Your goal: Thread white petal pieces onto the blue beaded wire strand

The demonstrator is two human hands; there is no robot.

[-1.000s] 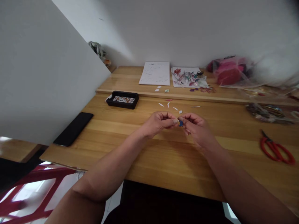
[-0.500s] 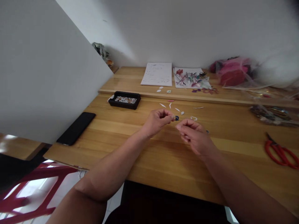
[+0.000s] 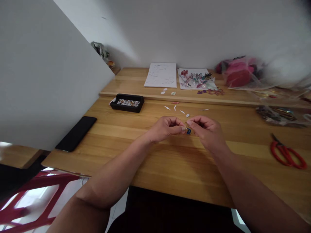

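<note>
So: wooden desk [image 3: 150,165], raised wooden shelf [image 3: 133,79] along its far side, pale wall [image 3: 194,32] behind that, grey partition [image 3: 48,71] at left. Red slatted frame [image 3: 59,191] below desk level, near left.

Containers: black tray [image 3: 142,105] at far left of the desk, holds a loose layer of tiny bits, mostly white and orange-brown. Clear bag [image 3: 255,84] on the shelf, far right, pink and red stuff inside. Flatter clear bag [image 3: 301,122] at right on the desk, dark and gold-toned contents, too blurred to identify.

Shelf also carries a marked white sheet [image 3: 161,76] and, right of it, a second sheet [image 3: 194,70] with flower-shaped pieces [image 3: 201,84] on top.

Blue piece [image 3: 189,131] is mid-desk, between the hands. Left hand [image 3: 168,129]: fingers clamped on its left edge. Right hand [image 3: 205,131]: fingers together just above it; can't tell if anything's between them. White slivers [image 3: 175,108] lie just beyond. Black phone-like slab [image 3: 76,134] left, red-handled cutters [image 3: 288,153] right.
</note>
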